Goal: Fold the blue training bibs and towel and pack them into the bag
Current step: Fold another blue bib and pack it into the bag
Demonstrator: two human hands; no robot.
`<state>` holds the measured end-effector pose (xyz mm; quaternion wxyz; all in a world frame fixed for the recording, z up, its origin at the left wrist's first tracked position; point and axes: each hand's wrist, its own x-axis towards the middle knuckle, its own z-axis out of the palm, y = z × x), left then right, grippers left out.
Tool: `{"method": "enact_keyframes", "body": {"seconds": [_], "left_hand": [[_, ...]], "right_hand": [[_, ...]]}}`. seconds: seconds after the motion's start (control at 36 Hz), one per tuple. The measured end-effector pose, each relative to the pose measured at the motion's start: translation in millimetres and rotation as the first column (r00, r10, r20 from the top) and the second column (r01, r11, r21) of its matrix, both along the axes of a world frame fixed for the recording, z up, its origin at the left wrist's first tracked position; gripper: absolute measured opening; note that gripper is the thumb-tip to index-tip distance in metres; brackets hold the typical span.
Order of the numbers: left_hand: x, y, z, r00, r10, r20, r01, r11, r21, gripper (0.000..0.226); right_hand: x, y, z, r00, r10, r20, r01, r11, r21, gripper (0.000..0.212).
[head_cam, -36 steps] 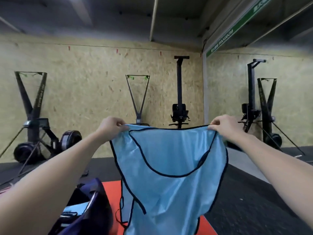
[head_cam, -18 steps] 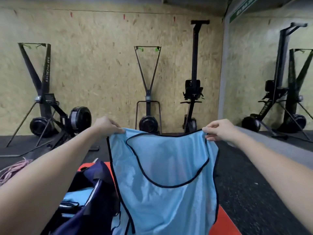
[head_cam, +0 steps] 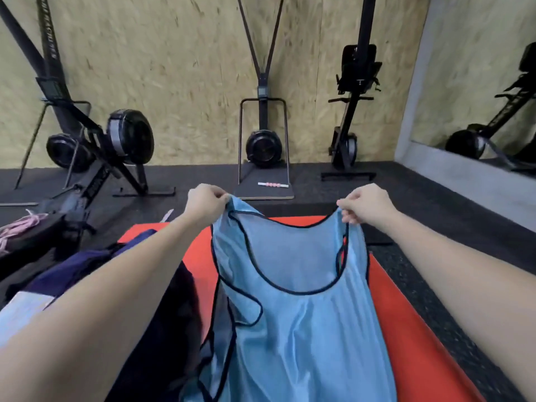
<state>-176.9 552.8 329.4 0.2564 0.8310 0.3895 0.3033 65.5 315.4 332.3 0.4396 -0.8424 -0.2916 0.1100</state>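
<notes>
A light blue training bib [head_cam: 295, 314] with dark piping hangs in the air, spread between both hands over a red mat [head_cam: 406, 329]. The left hand [head_cam: 207, 203] pinches one shoulder strap of the bib with curled fingers; the right hand [head_cam: 367, 203] pinches the other strap the same way, so the neckline droops in a curve between them. The bib's lower part runs out of view at the bottom, and whether it touches the mat cannot be told.

Just beside the bib, at the mat's left edge, stands a dark navy bag [head_cam: 95, 262], partly hidden by the left forearm. Pale blue fabric [head_cam: 20, 314] shows at the near left, by the bag; what it is cannot be told.

The mat lies on a dark rubber floor [head_cam: 420, 198]. A pink rope [head_cam: 17, 230] lies bundled on the floor at the far left. Beyond the mat's far edge, a small pink and white roller [head_cam: 273, 184] rests on the base plate of a ski trainer [head_cam: 263, 140]. Rowing machines [head_cam: 95, 140] stand upright along the chipboard wall [head_cam: 174, 68], and a mirror [head_cam: 478, 82] stands on the right.
</notes>
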Motion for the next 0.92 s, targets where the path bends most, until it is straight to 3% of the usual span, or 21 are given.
{"method": "enact_keyframes", "body": {"seconds": [0.06,0.11,0.17,0.31,0.42,0.58,0.69,0.78,0.92], "left_hand": [[14.1,0.6,-2.6,0.997,-0.080,-0.001,0.080,0.997,0.005,0.041],[23.6,2.1,-8.2,0.979,-0.203,-0.020,0.200,0.976,-0.089,0.067],[28.2,2.6,-18.5,0.956,-0.292,-0.039,0.282,0.946,-0.162,0.079],[16.4,-26.0,-48.9,0.951,-0.298,-0.089,0.286,0.950,-0.123,0.074],[-18.3,-61.2,-88.7,0.908,-0.383,-0.170,0.346,0.914,-0.212,0.065],[-88.4,-142.8,-139.0,0.811,-0.511,-0.285,0.471,0.859,-0.199,0.031],[-127.6,-191.1,-164.1,0.805,-0.549,-0.226,0.489,0.829,-0.272,0.020],[-147.9,-217.0,-182.0,0.807,-0.561,-0.186,0.496,0.814,-0.302,0.020],[-160.6,-237.5,-196.8,0.726,-0.624,-0.289,0.591,0.781,-0.202,0.033]], "right_hand": [[4.4,17.0,-6.1,0.992,0.061,0.112,-0.065,0.997,0.031,0.039],[1.1,27.8,-14.9,0.976,0.208,0.060,-0.210,0.977,0.029,0.083],[-5.9,34.5,-25.1,0.951,0.310,0.005,-0.309,0.947,0.086,0.098],[-28.7,26.3,-64.3,0.953,0.297,0.050,-0.298,0.954,0.014,0.083],[-63.5,-6.1,-103.2,0.941,0.339,-0.014,-0.339,0.940,-0.019,0.056],[-130.9,-72.7,-160.2,0.926,0.377,-0.021,-0.374,0.911,-0.173,0.029],[-179.0,-113.5,-184.4,0.913,0.407,0.037,-0.393,0.898,-0.199,0.014],[-207.5,-137.9,-194.6,0.887,0.459,-0.039,-0.457,0.865,-0.205,0.010],[-232.0,-156.5,-195.4,0.798,0.597,-0.078,-0.587,0.742,-0.323,0.030]]}}
